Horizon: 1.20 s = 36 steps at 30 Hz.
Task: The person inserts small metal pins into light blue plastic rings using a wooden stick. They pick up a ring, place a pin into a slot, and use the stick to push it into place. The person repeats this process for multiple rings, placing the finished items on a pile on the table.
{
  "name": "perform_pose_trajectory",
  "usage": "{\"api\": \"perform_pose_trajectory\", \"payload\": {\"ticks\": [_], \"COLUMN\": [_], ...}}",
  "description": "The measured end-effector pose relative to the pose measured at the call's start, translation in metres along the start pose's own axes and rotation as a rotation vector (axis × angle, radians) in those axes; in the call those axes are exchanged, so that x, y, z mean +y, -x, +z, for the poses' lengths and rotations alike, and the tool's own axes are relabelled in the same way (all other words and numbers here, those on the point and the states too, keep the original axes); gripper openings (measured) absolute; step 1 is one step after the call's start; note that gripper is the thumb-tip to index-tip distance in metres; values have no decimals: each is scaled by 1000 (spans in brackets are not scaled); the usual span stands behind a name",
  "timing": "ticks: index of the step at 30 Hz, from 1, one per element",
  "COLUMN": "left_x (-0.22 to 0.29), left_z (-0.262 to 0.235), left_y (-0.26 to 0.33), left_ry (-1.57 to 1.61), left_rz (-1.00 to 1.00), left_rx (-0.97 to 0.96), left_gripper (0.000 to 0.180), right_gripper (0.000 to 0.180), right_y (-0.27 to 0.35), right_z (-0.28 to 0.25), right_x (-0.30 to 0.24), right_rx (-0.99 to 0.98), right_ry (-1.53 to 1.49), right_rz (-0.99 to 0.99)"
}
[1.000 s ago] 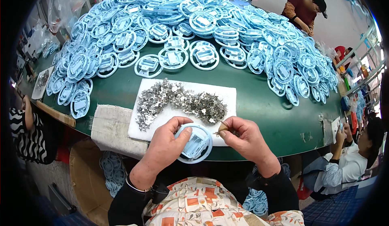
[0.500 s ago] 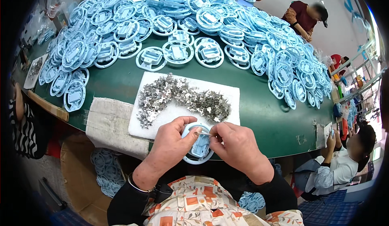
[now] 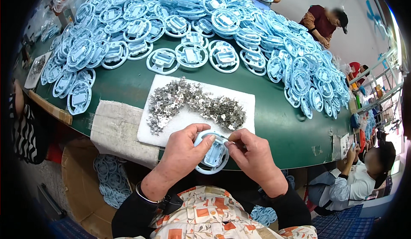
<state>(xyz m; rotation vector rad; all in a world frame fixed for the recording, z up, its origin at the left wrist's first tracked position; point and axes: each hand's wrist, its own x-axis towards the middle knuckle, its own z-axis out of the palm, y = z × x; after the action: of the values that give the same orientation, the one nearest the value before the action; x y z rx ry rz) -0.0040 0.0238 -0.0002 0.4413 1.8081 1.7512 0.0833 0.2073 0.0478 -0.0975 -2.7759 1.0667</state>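
My left hand (image 3: pixel 185 147) grips a light blue plastic ring part (image 3: pixel 212 158) with a rectangular centre, held over the near edge of the green table (image 3: pixel 280 123). My right hand (image 3: pixel 250 152) pinches a small metal clip against the top of that ring, fingertips touching it. Just beyond my hands lies a white foam sheet (image 3: pixel 188 120) carrying a heap of small silver metal clips (image 3: pixel 195 102).
A great pile of the same blue ring parts (image 3: pixel 192 29) covers the far half of the table. A folded grey cloth (image 3: pixel 115 127) lies left of the foam sheet. A cardboard box with blue rings (image 3: pixel 105 181) stands below left. Other people sit right, left and far.
My hands have come closer together over the blue ring; the right hand's fingers now press a clip onto its upper edge. The view has shifted slightly nearer the table.
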Motion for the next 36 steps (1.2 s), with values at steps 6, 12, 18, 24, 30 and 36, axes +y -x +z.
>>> {"api": "perform_pose_trajectory", "payload": {"ticks": [6, 12, 18, 24, 30, 36], "left_x": [3, 17, 19, 37, 8, -16], "left_z": [-3, -11, -12, -12, -9, -10], "left_y": [2, 18, 23, 15, 20, 24], "left_ry": [142, 429, -98, -525, 608, 1248], "left_rz": [-24, -47, 165, 341, -264, -263], "left_rx": [-24, -77, -174, -330, -319, -517], "left_gripper": [36, 40, 45, 45, 42, 53], "right_gripper": [21, 22, 25, 27, 25, 33], "right_y": [-2, 5, 12, 18, 17, 12], "right_z": [4, -7, -6, -9, -10, 18], "right_x": [2, 3, 12, 12, 3, -2], "right_rx": [69, -197, -303, -329, -263, -14], "right_ry": [13, -800, -915, -922, -1157, -818], "right_rz": [-66, 455, 473, 479, 396, 68]}}
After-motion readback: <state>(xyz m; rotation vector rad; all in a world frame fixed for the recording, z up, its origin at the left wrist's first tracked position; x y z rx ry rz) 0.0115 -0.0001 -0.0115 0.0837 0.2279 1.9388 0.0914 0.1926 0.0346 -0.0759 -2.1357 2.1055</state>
